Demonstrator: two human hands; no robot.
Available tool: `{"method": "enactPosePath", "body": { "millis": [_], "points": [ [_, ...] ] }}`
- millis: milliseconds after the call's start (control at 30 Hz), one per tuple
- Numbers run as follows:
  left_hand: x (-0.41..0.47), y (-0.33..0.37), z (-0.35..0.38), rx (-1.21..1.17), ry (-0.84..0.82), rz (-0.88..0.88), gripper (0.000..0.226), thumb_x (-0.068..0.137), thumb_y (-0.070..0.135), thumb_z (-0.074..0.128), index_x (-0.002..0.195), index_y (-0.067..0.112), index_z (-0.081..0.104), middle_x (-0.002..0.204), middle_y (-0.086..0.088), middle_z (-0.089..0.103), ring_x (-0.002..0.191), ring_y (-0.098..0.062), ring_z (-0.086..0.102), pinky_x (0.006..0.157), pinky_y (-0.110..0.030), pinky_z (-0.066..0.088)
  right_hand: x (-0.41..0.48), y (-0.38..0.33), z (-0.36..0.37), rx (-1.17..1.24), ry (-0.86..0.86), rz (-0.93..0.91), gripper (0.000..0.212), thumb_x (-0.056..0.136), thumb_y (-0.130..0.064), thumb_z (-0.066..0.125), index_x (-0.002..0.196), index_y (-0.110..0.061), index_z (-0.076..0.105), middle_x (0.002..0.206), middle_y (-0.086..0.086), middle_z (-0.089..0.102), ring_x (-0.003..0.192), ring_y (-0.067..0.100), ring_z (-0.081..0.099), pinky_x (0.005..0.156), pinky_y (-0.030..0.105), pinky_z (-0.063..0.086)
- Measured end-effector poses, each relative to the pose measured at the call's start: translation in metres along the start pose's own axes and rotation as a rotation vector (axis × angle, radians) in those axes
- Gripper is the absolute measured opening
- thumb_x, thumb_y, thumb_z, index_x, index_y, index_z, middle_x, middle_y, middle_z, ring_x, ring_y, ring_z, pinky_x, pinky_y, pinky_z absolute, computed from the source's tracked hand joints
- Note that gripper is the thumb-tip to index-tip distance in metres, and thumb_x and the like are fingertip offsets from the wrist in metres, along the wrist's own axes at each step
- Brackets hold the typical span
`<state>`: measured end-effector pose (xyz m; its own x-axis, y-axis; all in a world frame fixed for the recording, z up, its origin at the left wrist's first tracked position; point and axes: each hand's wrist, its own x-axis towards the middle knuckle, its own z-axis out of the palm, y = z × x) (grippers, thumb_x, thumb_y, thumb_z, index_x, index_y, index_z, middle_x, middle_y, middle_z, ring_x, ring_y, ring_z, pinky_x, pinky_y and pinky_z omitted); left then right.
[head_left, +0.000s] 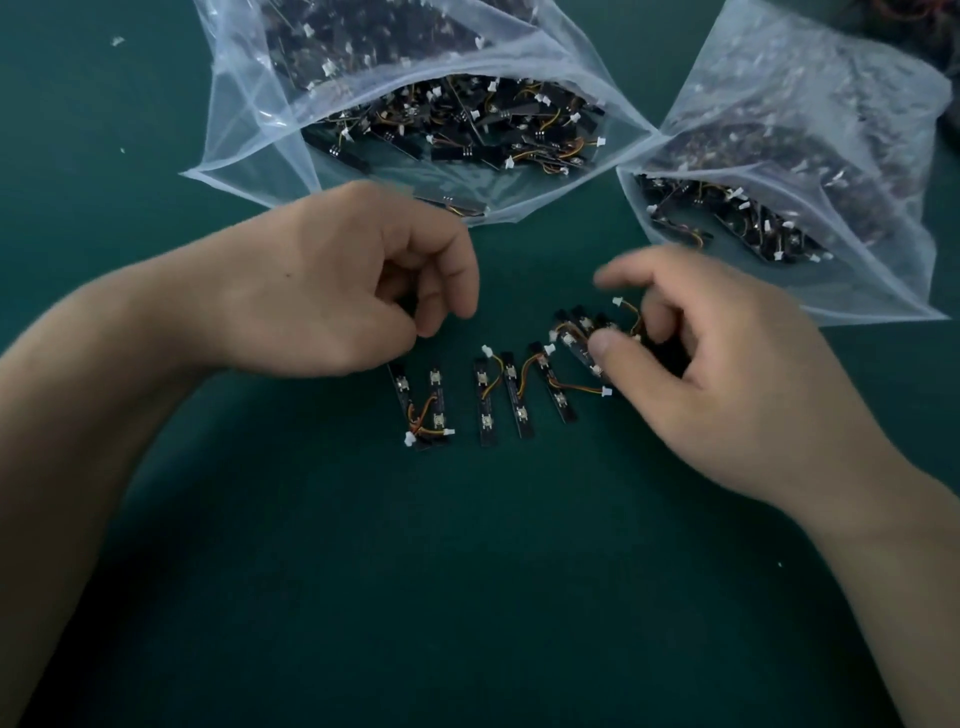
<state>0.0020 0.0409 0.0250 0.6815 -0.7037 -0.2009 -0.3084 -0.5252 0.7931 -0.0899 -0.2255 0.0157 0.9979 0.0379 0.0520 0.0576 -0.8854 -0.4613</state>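
Note:
Several narrow black circuit strips with small buttons, orange-yellow wires and white plugs lie in a row on the green table mat. My left hand hovers over the row's left end with its fingers curled; something dark shows between thumb and fingers, but I cannot make out what. My right hand is at the row's right end, thumb and fingers pinching a small bunch of strips with a wire looping up from it. The right hand is blurred.
Two open clear plastic bags hold many more of the same strips: one bag at the back centre, the other bag at the back right. A few white specks lie on the mat at the far left.

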Motion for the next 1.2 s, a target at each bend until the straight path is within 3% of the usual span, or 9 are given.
{"method": "enactPosePath", "body": {
  "millis": [67, 200, 333, 500, 633, 800, 967, 1067, 1200],
  "points": [
    [-0.003, 0.002, -0.002, 0.047, -0.04, -0.003, 0.041, 0.06, 0.013, 0.057, 0.089, 0.039, 0.069, 0.071, 0.011, 0.062, 0.057, -0.008, 0.048, 0.053, -0.021, 0.043, -0.004, -0.003, -0.001, -0.074, 0.053, 0.058, 0.054, 0.098, -0.067, 0.041, 0.141, -0.034, 0.047, 0.101, -0.013, 0.054, 0.079, 0.01, 0.055, 0.065, 0.034, 0.039],
    [-0.005, 0.003, -0.007, 0.113, -0.119, -0.037, 0.04, 0.06, 0.021, 0.067, 0.093, 0.043, 0.066, 0.07, 0.012, 0.057, 0.059, -0.012, 0.047, 0.057, -0.024, 0.043, -0.017, -0.017, 0.002, -0.291, -0.038, 0.086, 0.094, 0.087, -0.094, 0.013, 0.145, -0.025, 0.043, 0.12, 0.004, 0.055, 0.106, 0.03, 0.06, 0.069, 0.037, 0.038],
    [-0.003, 0.006, -0.007, 0.136, -0.14, -0.053, 0.044, 0.06, 0.034, 0.079, 0.098, 0.049, 0.064, 0.075, 0.013, 0.061, 0.059, -0.016, 0.05, 0.061, -0.03, 0.046, -0.027, -0.04, 0.016, -0.411, -0.075, 0.093, 0.129, 0.063, -0.109, 0.016, 0.141, -0.013, 0.05, 0.113, 0.005, 0.046, 0.1, 0.031, 0.053, 0.073, 0.04, 0.04],
    [-0.004, 0.011, -0.001, 0.176, -0.128, -0.058, 0.042, 0.059, 0.05, 0.081, 0.099, 0.052, 0.067, 0.079, 0.016, 0.063, 0.058, -0.013, 0.053, 0.06, -0.035, 0.05, -0.026, -0.056, 0.023, -0.43, -0.088, 0.116, 0.143, 0.053, -0.111, 0.019, 0.145, -0.006, 0.047, 0.115, 0.006, 0.042, 0.1, 0.028, 0.047, 0.085, 0.044, 0.045],
    [-0.004, 0.014, 0.004, 0.214, -0.097, -0.053, 0.042, 0.059, 0.053, 0.079, 0.098, 0.051, 0.067, 0.081, 0.016, 0.062, 0.059, -0.011, 0.054, 0.058, -0.028, 0.045, -0.027, -0.063, 0.026, -0.438, -0.099, 0.115, 0.149, 0.051, -0.113, 0.016, 0.15, -0.004, 0.044, 0.119, 0.006, 0.042, 0.103, 0.028, 0.045, 0.09, 0.043, 0.042],
    [-0.001, 0.012, 0.013, 0.256, 0.008, -0.036, 0.036, 0.061, 0.054, 0.077, 0.093, 0.045, 0.066, 0.073, 0.013, 0.062, 0.058, -0.007, 0.055, 0.057, -0.017, 0.043, -0.027, -0.062, 0.029, -0.423, -0.089, 0.095, 0.13, 0.063, -0.106, 0.022, 0.147, -0.009, 0.046, 0.121, 0.006, 0.042, 0.105, 0.029, 0.044, 0.089, 0.043, 0.04],
    [0.005, 0.012, 0.024, 0.313, 0.171, 0.01, 0.032, 0.075, 0.061, 0.071, 0.102, 0.045, 0.064, 0.075, 0.02, 0.064, 0.069, 0.001, 0.06, 0.06, -0.026, 0.037, -0.023, -0.055, 0.029, -0.41, -0.088, 0.028, 0.088, 0.088, -0.083, 0.027, 0.137, -0.014, 0.05, 0.118, 0.006, 0.042, 0.103, 0.028, 0.045, 0.086, 0.042, 0.041],
    [0.007, 0.011, 0.03, 0.308, 0.211, 0.065, 0.017, 0.085, 0.054, 0.067, 0.099, 0.045, 0.07, 0.077, 0.021, 0.064, 0.072, 0.0, 0.06, 0.061, -0.026, 0.038, -0.02, -0.046, 0.027, -0.364, -0.08, -0.016, 0.069, 0.098, -0.067, 0.03, 0.138, -0.014, 0.05, 0.119, 0.007, 0.043, 0.103, 0.028, 0.046, 0.088, 0.041, 0.045],
    [0.007, 0.012, 0.038, 0.306, 0.234, 0.109, 0.017, 0.084, 0.041, 0.063, 0.097, 0.045, 0.073, 0.075, 0.02, 0.064, 0.072, -0.005, 0.06, 0.064, -0.03, 0.045, -0.017, -0.035, 0.027, -0.281, -0.044, -0.055, 0.052, 0.1, -0.05, 0.044, 0.133, -0.013, 0.057, 0.118, 0.009, 0.048, 0.102, 0.03, 0.05, 0.086, 0.045, 0.048]
  ]
}}
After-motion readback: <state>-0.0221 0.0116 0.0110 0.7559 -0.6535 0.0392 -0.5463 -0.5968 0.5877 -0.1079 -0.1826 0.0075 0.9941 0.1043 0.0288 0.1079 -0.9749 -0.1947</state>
